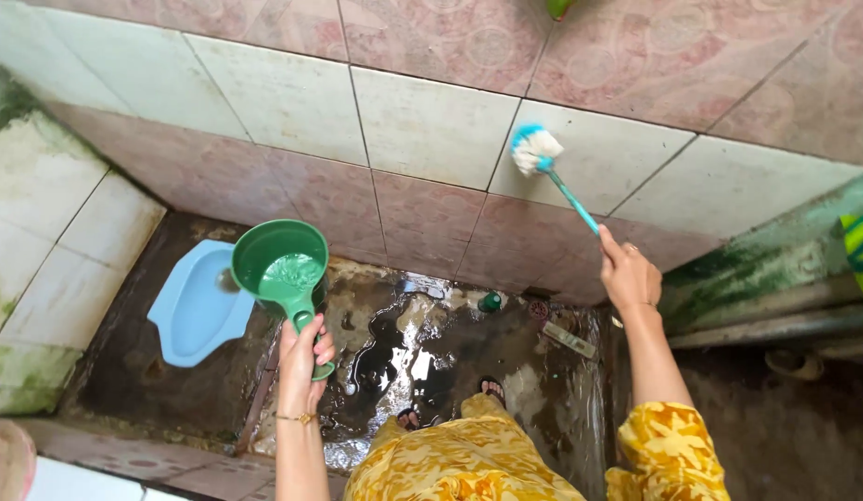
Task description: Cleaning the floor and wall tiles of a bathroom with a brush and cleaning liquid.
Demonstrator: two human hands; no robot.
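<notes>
Left hand: the left hand [303, 357] is wrapped tight around the handle of a green scoop [281, 269], fingers closed on the grip, near and left of centre.
Scoop: its bowl is held level and there is water sitting in it; the handle runs down and toward the person, the open mouth faces up, and the bowl hangs over the edge of the blue squat pan [198, 306].
Right hand: the right hand [626, 274] is clenched on the low end of a teal brush [552, 172], out on the right side.
Brush: the white bristle head presses on the pale wall tile [431, 125]; the long axis runs on a slant, head up and to the left against the far wall, handle down and to the right into the fist.
Done so far: the floor [422, 348] gleams wet and dark in the middle, so water is already down, I would judge.
Left to do: green growth shows on the left wall and along the right ledge [765, 250], and grime rings the floor, so plenty of scrubbing looks to remain.
Also there: a small green cap [490, 301] lies on the floor by the far wall.
</notes>
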